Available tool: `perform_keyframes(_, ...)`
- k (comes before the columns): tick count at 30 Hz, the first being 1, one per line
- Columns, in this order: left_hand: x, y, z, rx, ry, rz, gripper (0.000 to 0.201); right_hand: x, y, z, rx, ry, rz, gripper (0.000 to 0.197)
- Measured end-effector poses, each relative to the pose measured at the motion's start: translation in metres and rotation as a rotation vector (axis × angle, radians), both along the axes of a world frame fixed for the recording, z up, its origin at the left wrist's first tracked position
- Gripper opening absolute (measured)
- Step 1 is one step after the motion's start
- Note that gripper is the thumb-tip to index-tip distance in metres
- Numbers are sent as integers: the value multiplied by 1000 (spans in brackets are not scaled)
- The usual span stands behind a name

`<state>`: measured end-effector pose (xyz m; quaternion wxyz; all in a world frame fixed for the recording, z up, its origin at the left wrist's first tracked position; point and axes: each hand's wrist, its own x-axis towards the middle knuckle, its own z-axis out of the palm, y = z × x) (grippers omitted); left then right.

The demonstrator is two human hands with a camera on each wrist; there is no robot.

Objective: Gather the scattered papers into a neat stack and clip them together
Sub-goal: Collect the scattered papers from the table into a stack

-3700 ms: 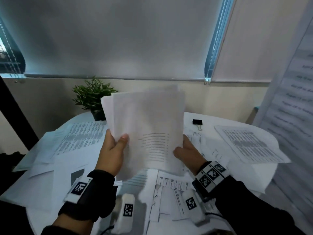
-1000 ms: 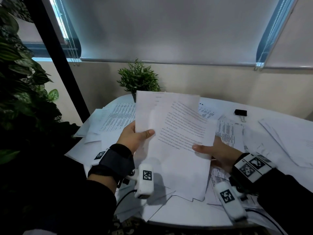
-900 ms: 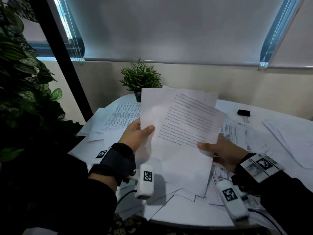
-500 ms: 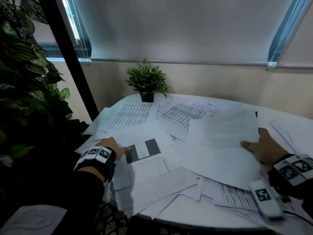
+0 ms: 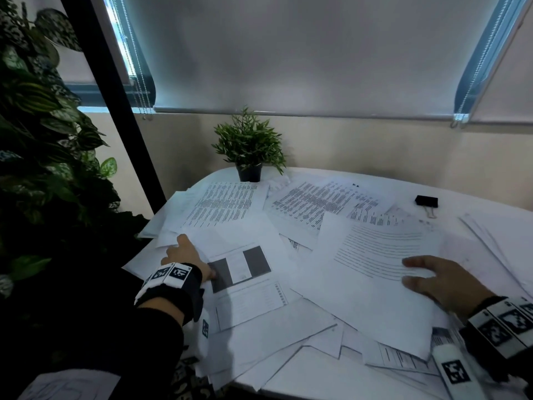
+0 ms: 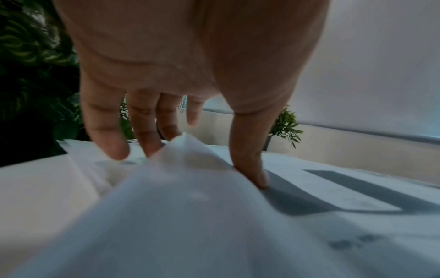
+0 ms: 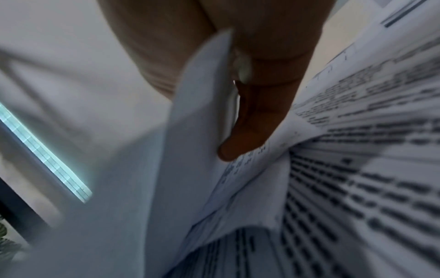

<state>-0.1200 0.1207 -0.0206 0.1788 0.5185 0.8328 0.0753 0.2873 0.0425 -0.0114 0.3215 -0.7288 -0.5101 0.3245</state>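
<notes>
Loose printed papers cover the white table [image 5: 473,203]. My right hand [image 5: 409,272] holds a few gathered sheets [image 5: 375,255] low over the pile at the right. In the right wrist view their edge [image 7: 202,112] runs between my thumb and fingers. My left hand [image 5: 187,255] rests on a sheet with two grey blocks [image 5: 239,265] at the left. In the left wrist view the straight fingers [image 6: 107,143] and thumb press down, and the paper [image 6: 185,159] humps up between them. A black binder clip [image 5: 426,201] lies at the back right, away from both hands.
A small potted plant [image 5: 249,151] stands at the table's back edge. A large leafy plant [image 5: 43,140] and a black post [image 5: 115,111] crowd the left side. More sheets [image 5: 504,235] lie at the far right, and some papers [image 5: 259,368] overhang the near edge.
A second ago both hands held the sheets upright. My left hand has let go and dropped onto the grey-block sheet, while my right hand has lowered the sheets to the right.
</notes>
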Motion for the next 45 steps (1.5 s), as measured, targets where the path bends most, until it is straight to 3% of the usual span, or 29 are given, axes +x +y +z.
perform_keyframes(4,-9,7,18,217,-126,11,66,7,-3,-11,-79,16,11,30)
perform_keyframes(7,-7,8,54,319,-65,-80,34,9,-5,-17,-103,53,5,36)
perform_keyframes(9,-3,7,85,458,-71,-93,28,8,-6,-15,-118,64,-19,35)
perform_keyframes(11,-2,9,111,628,-172,-82,25,5,-8,-10,-135,74,-30,35)
perform_keyframes(14,19,18,130,764,-511,-124,12,3,-10,-5,-130,115,-5,38)
perform_keyframes(17,75,13,116,571,-631,-364,10,7,-11,8,-47,331,-112,23)
perform_keyframes(18,96,11,102,467,-614,-454,14,7,-11,13,-38,463,-166,28)
perform_keyframes(19,115,8,86,385,-592,-527,19,7,-13,16,-45,584,-211,46)
perform_keyframes(21,146,3,57,308,-591,-593,19,9,-18,18,-64,669,-239,63)
perform_keyframes(23,166,-2,37,239,-629,-611,19,4,-26,20,-20,620,-220,36)
perform_keyframes(24,173,-4,32,201,-655,-629,21,3,-31,20,7,514,-197,19)
perform_keyframes(25,177,-4,27,164,-689,-648,24,5,-37,20,30,396,-184,12)
perform_keyframes(27,177,3,23,115,-719,-625,26,23,-46,12,61,270,-200,19)
perform_keyframes(28,175,8,23,99,-666,-601,27,32,-51,10,76,228,-230,22)
perform_keyframes(30,168,26,20,89,-370,-592,34,54,-59,4,101,152,-317,25)
perform_keyframes(33,173,46,21,102,6,-702,50,77,-68,-5,79,62,-346,37)
perform_keyframes(36,193,55,18,44,30,-742,73,85,-72,-18,13,75,-276,42)
perform_keyframes(38,201,60,12,-16,70,-724,78,86,-73,-23,11,102,-265,39)
perform_keyframes(40,204,60,8,-49,151,-716,64,84,-74,-23,39,124,-269,35)
perform_keyframes(43,211,52,20,3,228,-726,21,82,-74,-19,98,119,-246,31)
perform_keyframes(45,218,44,36,41,261,-759,12,79,-74,-15,128,127,-250,28)
